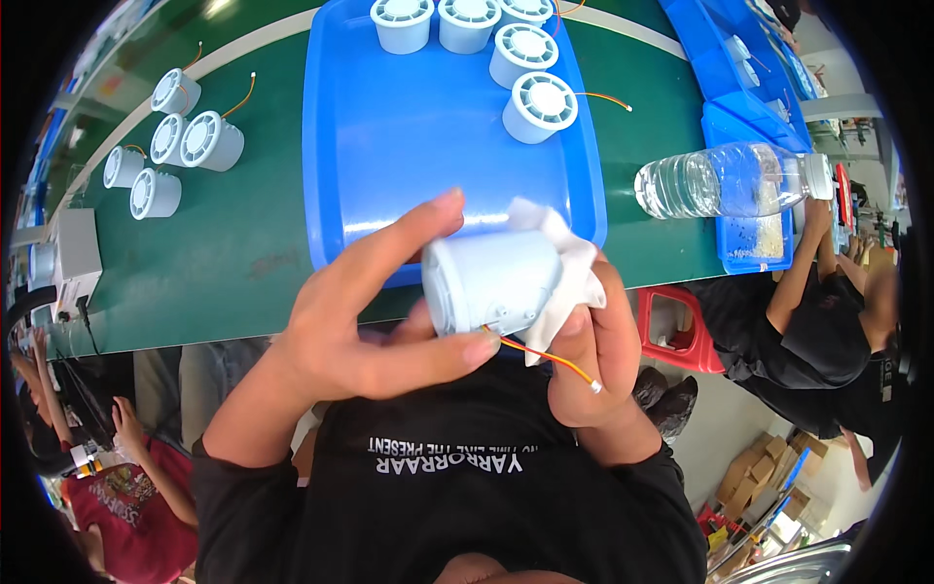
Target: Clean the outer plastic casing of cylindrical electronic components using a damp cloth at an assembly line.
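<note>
A pale white cylindrical housing (496,277) lies on its side in the air between my hands, above the table's near edge. Red, orange and yellow wires (550,358) ending in a small white plug hang from its lower side. My right hand (593,355) is closed on a white cloth (574,297) wrapped against the housing's right end. My left hand (365,321) spreads around the other end: the forefinger stands apart above it and the thumb is at its lower edge near the wires. The remaining left fingers are partly hidden behind the housing and blurred.
A blue tray (326,156) on the green table (258,209) bears several similar housings (541,105); more housings (211,141) stand at the left. A clear bottle (725,182) lies at the right near blue bins (715,131). A red stool (671,341) and other people flank me.
</note>
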{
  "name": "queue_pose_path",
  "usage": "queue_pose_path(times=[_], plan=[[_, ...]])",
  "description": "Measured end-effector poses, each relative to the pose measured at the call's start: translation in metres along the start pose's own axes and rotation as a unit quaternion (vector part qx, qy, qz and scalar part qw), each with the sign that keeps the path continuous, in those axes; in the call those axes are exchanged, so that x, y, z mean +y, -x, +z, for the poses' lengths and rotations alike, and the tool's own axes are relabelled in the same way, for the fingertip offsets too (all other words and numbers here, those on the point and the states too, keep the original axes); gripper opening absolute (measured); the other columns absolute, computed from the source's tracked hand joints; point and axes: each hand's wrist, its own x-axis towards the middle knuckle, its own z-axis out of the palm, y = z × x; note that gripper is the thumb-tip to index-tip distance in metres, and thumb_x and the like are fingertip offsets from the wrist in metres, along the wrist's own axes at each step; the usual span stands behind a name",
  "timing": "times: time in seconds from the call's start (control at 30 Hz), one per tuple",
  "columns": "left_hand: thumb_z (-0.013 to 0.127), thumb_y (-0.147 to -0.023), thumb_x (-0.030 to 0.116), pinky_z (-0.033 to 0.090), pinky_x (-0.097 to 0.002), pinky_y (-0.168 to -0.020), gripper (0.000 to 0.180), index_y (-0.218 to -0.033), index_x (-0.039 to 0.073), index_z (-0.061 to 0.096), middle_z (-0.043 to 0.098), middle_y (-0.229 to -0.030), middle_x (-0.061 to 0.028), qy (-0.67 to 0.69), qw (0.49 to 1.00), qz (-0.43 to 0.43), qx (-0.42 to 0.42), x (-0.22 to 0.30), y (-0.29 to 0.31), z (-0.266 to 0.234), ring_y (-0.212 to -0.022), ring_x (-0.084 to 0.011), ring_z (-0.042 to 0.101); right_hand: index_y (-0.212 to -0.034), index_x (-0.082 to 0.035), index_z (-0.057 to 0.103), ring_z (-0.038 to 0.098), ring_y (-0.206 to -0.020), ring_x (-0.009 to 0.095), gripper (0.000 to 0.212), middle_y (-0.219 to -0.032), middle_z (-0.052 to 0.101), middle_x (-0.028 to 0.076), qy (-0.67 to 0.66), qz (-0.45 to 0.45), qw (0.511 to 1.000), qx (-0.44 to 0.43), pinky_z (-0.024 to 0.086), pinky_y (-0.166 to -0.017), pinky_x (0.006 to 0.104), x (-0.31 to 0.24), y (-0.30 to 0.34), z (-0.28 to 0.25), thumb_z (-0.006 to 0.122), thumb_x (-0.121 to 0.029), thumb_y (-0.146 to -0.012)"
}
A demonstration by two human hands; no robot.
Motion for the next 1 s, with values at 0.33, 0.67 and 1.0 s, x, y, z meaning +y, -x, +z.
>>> queue_pose_path(times=[0.33,0.67,1.0], plan=[[0.081,-0.080,0.007,0.052,-0.0360,-0.097,0.074,-0.144,-0.001,0.044,0.052,-0.141,-0.0193,0.393,0.875,-0.280,0.035,0.009,0.002,0.000,-0.116,-0.0249,0.062,-0.104,0.005,0.051,0.053,-0.084,0.030,0.017,-0.106,0.056,0.022,0.309,-0.231,0.923,0.004,0.043,-0.075,0.0404,0.006,-0.007,-0.004,0.054,-0.010,-0.096],[0.085,-0.068,0.006,0.055,-0.0366,-0.092,0.071,-0.132,-0.003,0.056,0.058,-0.132,-0.0274,-0.160,0.983,0.069,-0.054,-0.012,0.007,-0.005,-0.115,-0.0315,0.065,-0.118,0.000,0.055,0.048,-0.084,0.005,0.034,-0.095,0.057,-0.001,-0.061,0.207,0.976,-0.007,0.042,-0.073,0.0248,-0.010,-0.015,-0.007,0.042,-0.030,-0.108],[0.083,-0.077,0.008,0.054,-0.0374,-0.093,0.074,-0.141,-0.003,0.047,0.058,-0.136,-0.0204,0.241,0.946,-0.216,-0.012,0.008,-0.005,-0.008,-0.116,-0.0285,0.063,-0.105,0.007,0.052,0.053,-0.078,0.027,0.026,-0.099,0.056,0.020,0.297,-0.238,0.924,0.027,0.043,-0.069,0.0330,0.003,-0.009,-0.004,0.053,-0.018,-0.100]])
